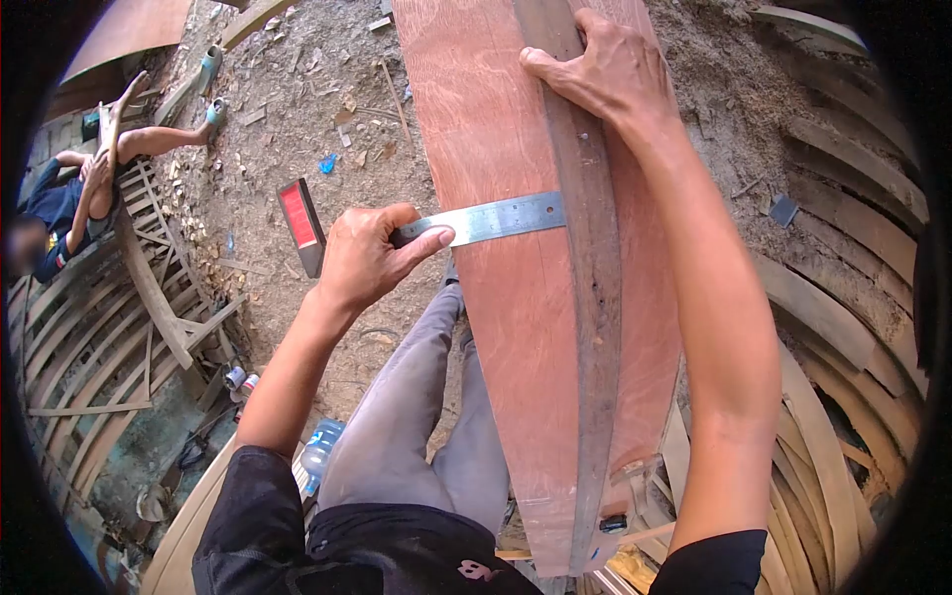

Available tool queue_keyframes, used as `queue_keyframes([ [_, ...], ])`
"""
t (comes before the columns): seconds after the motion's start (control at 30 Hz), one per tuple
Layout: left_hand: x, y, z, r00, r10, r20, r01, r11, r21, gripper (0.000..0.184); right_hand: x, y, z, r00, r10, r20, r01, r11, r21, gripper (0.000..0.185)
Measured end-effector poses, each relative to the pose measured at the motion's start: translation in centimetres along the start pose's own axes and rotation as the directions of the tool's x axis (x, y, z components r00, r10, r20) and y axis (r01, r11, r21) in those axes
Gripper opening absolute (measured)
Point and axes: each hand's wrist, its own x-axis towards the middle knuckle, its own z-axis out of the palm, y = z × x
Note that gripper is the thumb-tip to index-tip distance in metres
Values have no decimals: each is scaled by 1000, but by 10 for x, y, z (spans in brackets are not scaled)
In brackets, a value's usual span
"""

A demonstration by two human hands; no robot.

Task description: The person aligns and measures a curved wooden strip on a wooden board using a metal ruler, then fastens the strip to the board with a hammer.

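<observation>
My left hand [375,250] pinches the near end of a steel ruler [501,220] between thumb and fingers. The ruler lies across a long reddish plywood board [516,377], its far end meeting the edge of a dark, gently curved wooden strip [598,327]. That strip runs lengthwise along the board. Farther up, my right hand [617,74] spans the strip, thumb on its left edge and fingers bent over the right side, holding it against the board.
Curved timber pieces are stacked at right [843,317]. A red and black block [300,223] lies on the chip-strewn ground, with a plastic water bottle [319,451] by my leg. At far left a person [79,198] sits among curved wooden frames.
</observation>
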Motion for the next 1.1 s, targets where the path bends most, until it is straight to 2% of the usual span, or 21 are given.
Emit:
queue_keyframes([
  [0.17, 0, -1, 1, 1000, -6, -3, 6, 1000, 4, 56, -4, 0, -6, 999, -46, -20, 47, 998, 32, 71],
  [0.37, 1, 0, 0, 1000, -27, 8, 27, 1000, 16, 57, -13, -9, -11, 1000, -3, -2, 3, 1000, -18, 72],
  [0.4, 1, 1, 0, 999, -32, 6, 32, 999, 23, 57, -13, -4, -3, 972, -138, -191, 113, 985, -134, 72],
  [0.43, 1, 1, -1, 1000, -30, 4, 30, 999, 12, 56, -12, 5, 12, 891, -284, -355, 195, 944, -265, 72],
  [0.5, 1, 1, 0, 1000, -27, 2, 27, 1000, -8, 56, -12, 10, 22, 774, -406, -486, 261, 904, -338, 73],
  [0.57, 1, -1, -1, 999, -28, 14, 29, 1000, 0, 55, -12, 4, 21, 800, -352, -485, 290, 936, -200, 75],
  [0.67, 1, -1, 1, 999, -29, 24, 29, 1000, -4, 54, -16, -3, 1, 965, -176, -192, 167, 984, -63, 76],
  [0.77, 1, -3, 1, 999, -23, 23, 23, 1000, 0, 53, -12, 4, 8, 941, -238, -240, 233, 971, -52, 75],
  [0.87, 2, 3, -2, 998, -51, 40, 51, 999, -3, 52, -11, 6, 14, 878, -312, -364, 304, 949, -80, 77],
  [0.97, 2, 4, -4, 997, -66, 51, 66, 998, 9, 51, -9, 9, 13, 972, -174, -156, 170, 985, -38, 84],
  [1.07, 4, -3, 0, 999, -35, 36, 35, 999, -5, 51, -10, 12, 19, 795, -442, -416, 363, 895, -257, 89],
  [1.1, 3, -5, 1, 999, -25, 27, 26, 1000, -14, 51, -10, 13, 19, 837, -392, -381, 335, 919, -210, 89],
])
